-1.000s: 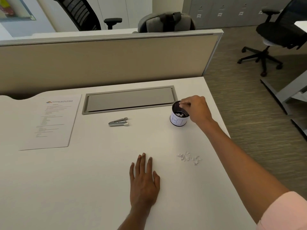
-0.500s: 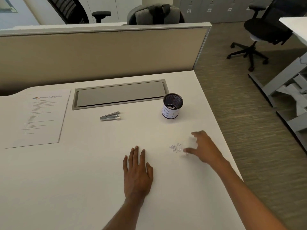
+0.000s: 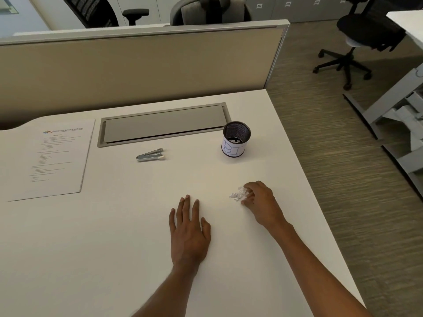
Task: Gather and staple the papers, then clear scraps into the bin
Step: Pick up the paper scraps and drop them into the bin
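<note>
**One more pinch of scraps being gathered**

Papers [image 3: 49, 156] lie far left, stapler [image 3: 150, 154] mid-desk. From the bin [image 3: 236, 140], the right hand [image 3: 259, 203] has been returned, fingers curled on the scraps [image 3: 238, 195]; the left hand [image 3: 188, 227] stays flat, spread.

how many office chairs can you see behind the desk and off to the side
3: one black chair behind the divider at left, one grey chair behind its middle, one black chair on the floor at right.

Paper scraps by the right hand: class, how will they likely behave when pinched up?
The paper scraps look tiny and crumpled, so probably very light and floppy. Lying loose in a small pile, some may slip from the right hand and scatter.
</note>
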### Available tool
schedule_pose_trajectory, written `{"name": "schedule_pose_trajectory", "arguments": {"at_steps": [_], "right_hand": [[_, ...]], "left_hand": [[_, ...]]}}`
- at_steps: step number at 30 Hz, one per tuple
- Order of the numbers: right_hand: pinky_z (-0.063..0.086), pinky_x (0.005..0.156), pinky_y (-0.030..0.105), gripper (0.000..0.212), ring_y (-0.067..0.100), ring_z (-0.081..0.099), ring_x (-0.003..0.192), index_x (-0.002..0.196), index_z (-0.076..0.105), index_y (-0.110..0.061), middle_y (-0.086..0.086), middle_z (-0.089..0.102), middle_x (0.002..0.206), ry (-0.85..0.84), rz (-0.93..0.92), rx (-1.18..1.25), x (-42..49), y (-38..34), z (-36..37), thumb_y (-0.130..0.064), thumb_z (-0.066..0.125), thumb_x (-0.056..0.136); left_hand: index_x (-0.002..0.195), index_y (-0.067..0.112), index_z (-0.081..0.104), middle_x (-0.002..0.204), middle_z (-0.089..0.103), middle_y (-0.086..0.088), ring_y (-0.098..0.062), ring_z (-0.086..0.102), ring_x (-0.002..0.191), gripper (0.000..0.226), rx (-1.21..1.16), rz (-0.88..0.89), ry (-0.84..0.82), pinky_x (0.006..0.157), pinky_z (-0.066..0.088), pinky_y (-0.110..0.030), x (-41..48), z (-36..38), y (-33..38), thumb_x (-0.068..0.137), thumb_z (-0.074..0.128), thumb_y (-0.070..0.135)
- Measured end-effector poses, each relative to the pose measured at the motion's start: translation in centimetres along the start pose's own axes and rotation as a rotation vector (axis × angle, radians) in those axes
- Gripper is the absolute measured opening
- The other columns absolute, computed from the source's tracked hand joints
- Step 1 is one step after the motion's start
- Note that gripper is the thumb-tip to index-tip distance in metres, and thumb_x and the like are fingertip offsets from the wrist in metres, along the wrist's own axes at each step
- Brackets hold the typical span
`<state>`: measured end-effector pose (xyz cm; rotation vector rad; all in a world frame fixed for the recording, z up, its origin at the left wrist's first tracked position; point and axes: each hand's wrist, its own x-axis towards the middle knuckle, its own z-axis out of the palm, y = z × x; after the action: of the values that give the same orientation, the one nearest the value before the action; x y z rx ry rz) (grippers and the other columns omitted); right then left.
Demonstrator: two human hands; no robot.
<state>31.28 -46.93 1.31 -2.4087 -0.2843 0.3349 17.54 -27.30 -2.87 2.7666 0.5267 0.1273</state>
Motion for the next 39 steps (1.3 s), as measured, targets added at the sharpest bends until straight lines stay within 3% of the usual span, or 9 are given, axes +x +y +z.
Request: {"name": "schedule_pose_trajectory", "arguments": {"at_steps": [3, 6, 11, 17, 23, 27, 31, 36, 39], "right_hand": [[0.056, 0.096, 0.039, 0.058, 0.023, 0.06, 0.112, 0.133, 0.062, -0.01, 0.005, 0.057, 0.128, 0.081, -0.042, 0.04, -0.3, 0.1, 0.5, -0.013, 0.087, 0.081], [0.039, 0.117, 0.033, 0.076, 0.017, 0.036, 0.148, 0.153, 0.045, -0.019, 0.001, 0.039, 0.16, 0.061, -0.091, -0.076, -0.9, 0.6, 1.4, -0.028, 0.081, 0.087], [0.02, 0.13, 0.038, 0.064, 0.018, 0.017, 0.16, 0.162, 0.029, -0.026, -0.001, 0.022, 0.172, -0.031, -0.303, -0.262, -0.6, 0.7, 3.3, -0.025, 0.057, 0.104], [0.031, 0.119, 0.016, 0.073, 0.006, 0.023, 0.156, 0.15, 0.053, -0.026, -0.011, 0.037, 0.164, -0.03, -0.38, -0.194, -1.3, 2.2, 3.2, 0.015, 0.04, 0.092], [0.056, 0.102, 0.035, 0.041, 0.029, 0.07, 0.117, 0.119, 0.076, -0.005, 0.014, 0.073, 0.125, 0.149, -0.418, -0.212, -1.4, 3.6, 1.8, 0.006, 0.054, 0.086], [0.047, 0.095, 0.006, 0.025, 0.012, 0.074, 0.097, 0.104, 0.08, -0.005, 0.008, 0.08, 0.105, 0.243, -0.188, 0.08, -0.9, 2.5, 0.2, 0.011, 0.069, 0.088], [0.06, 0.086, 0.018, 0.018, 0.0, 0.075, 0.084, 0.1, 0.083, -0.007, 0.006, 0.082, 0.1, 0.221, 0.138, 0.532, 0.4, 0.6, -1.9, 0.005, 0.076, 0.088], [0.055, 0.075, 0.014, 0.019, 0.003, 0.07, 0.072, 0.106, 0.08, -0.001, 0.009, 0.08, 0.092, 0.296, 0.112, 0.751, 4.0, -3.7, -5.3, 0.0, 0.078, 0.087], [0.059, 0.084, 0.017, 0.019, 0.007, 0.075, 0.084, 0.106, 0.081, -0.004, 0.007, 0.081, 0.099, 0.364, -0.001, 0.679, 7.5, -6.6, -7.2, -0.003, 0.08, 0.086]], "left_hand": [[0.158, 0.015, 0.048, 0.174, 0.033, -0.007, -0.023, 0.026, 0.163, 0.057, 0.003, 0.0, -0.003, 0.133, 0.017, -0.05, 0.1, 0.1, 0.0, 0.103, 0.045, 0.031], [0.158, 0.016, 0.046, 0.174, 0.032, -0.007, -0.023, 0.025, 0.164, 0.057, 0.014, 0.0, -0.014, 0.133, 0.014, -0.049, 0.1, 0.1, 0.0, 0.103, 0.045, 0.032], [0.158, 0.016, 0.046, 0.174, 0.033, -0.008, -0.023, 0.026, 0.163, 0.057, 0.012, -0.002, -0.007, 0.133, 0.016, -0.049, 0.0, 0.0, 0.0, 0.103, 0.044, 0.032], [0.158, 0.016, 0.046, 0.174, 0.034, -0.007, -0.023, 0.027, 0.163, 0.057, 0.011, -0.003, -0.007, 0.133, 0.016, -0.049, 0.0, 0.0, 0.1, 0.103, 0.043, 0.032], [0.158, 0.016, 0.047, 0.174, 0.034, -0.007, -0.023, 0.026, 0.163, 0.057, 0.005, -0.003, -0.013, 0.133, 0.015, -0.048, 0.0, 0.0, 0.0, 0.103, 0.042, 0.033], [0.158, 0.016, 0.047, 0.174, 0.034, -0.008, -0.023, 0.026, 0.163, 0.057, -0.001, -0.007, -0.014, 0.133, 0.013, -0.047, 0.0, 0.1, 0.1, 0.103, 0.042, 0.032], [0.158, 0.016, 0.047, 0.174, 0.033, -0.007, -0.022, 0.025, 0.163, 0.058, -0.001, -0.009, -0.013, 0.133, 0.01, -0.045, 0.0, 0.1, 0.0, 0.103, 0.042, 0.032], [0.158, 0.018, 0.046, 0.174, 0.032, -0.006, -0.022, 0.024, 0.164, 0.059, -0.004, -0.012, -0.025, 0.133, 0.01, -0.045, 0.1, 0.2, 0.0, 0.103, 0.039, 0.035], [0.158, 0.018, 0.046, 0.174, 0.033, -0.005, -0.022, 0.026, 0.163, 0.059, 0.0, -0.013, -0.024, 0.133, 0.009, -0.044, 0.1, 0.3, -0.1, 0.102, 0.04, 0.035]]}}
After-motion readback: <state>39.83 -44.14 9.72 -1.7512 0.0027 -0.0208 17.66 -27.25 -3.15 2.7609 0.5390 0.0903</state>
